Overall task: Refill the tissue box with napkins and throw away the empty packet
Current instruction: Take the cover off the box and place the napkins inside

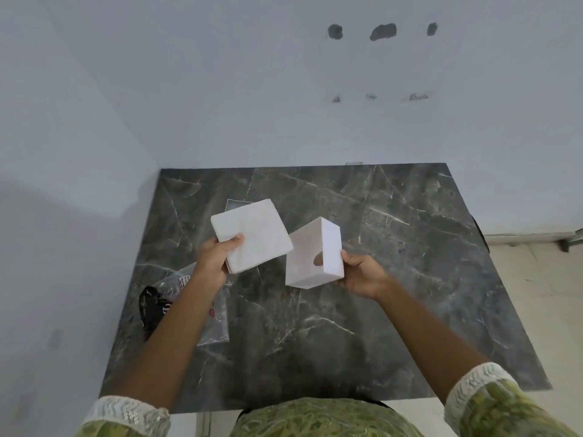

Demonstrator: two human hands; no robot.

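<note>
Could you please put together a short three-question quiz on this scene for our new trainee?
1. True or false: the left hand holds the napkin stack.
2. Where is the plastic packet? A) in the right hand B) lying on the marble table C) on the floor
3. Fill in: the tissue box is held above the table, tilted, by the ___ hand.

Key: 1 true; 2 B; 3 right.
</note>
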